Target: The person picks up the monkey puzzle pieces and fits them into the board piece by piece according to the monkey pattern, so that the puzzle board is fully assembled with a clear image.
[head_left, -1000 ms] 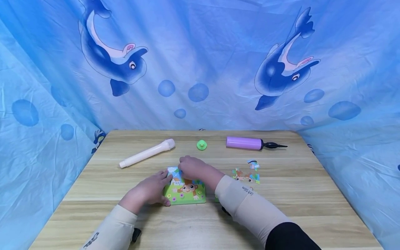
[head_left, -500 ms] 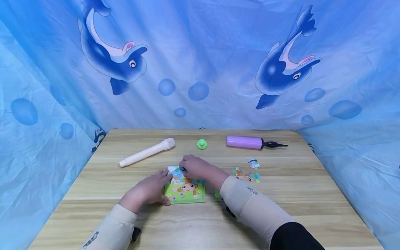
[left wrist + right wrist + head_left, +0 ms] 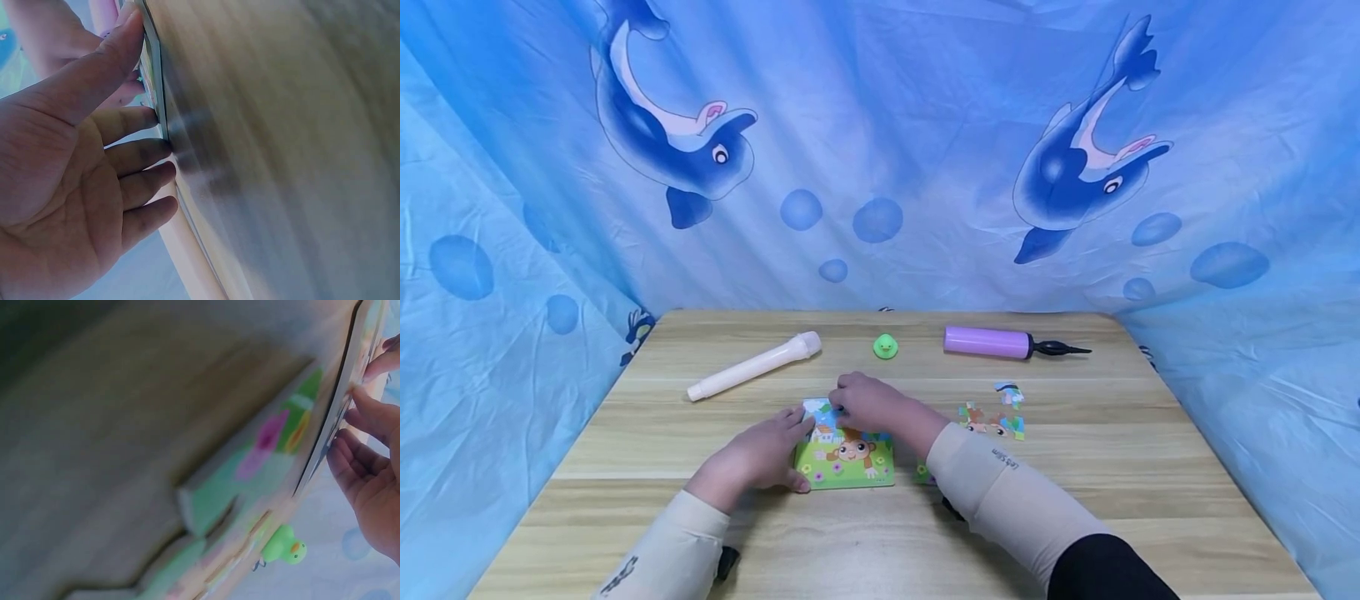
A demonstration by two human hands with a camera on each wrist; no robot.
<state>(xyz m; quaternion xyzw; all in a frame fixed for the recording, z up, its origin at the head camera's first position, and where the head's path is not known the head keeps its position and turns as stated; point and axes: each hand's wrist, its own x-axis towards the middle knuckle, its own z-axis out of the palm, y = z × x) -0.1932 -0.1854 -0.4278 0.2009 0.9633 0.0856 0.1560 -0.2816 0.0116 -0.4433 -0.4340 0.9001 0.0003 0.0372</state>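
Observation:
A jigsaw puzzle board (image 3: 842, 477) with a cartoon monkey lies on the wooden table, mostly filled. My left hand (image 3: 767, 450) rests at its left side, fingers touching the edge and thumb at the near left corner. In the left wrist view, the left hand's fingers (image 3: 137, 153) are fairly straight against the board's rim. My right hand (image 3: 868, 404) is over the board's upper part, fingers curled, pinching a puzzle piece largely hidden under them. The right wrist view shows the right hand's thumb (image 3: 374, 412) and fingertips close to the board surface.
Loose puzzle pieces (image 3: 1011, 427) lie right of the board, some partly hidden by the right forearm. Farther back are a white microphone-shaped stick (image 3: 752, 367), a green toy duck (image 3: 885, 347) and a purple hand pump (image 3: 987, 342). A blue dolphin-print curtain (image 3: 880, 125) surrounds the table.
My right hand has shifted very slightly over the upper part of the board, its forearm moving a little to the right. The left hand stays in place.

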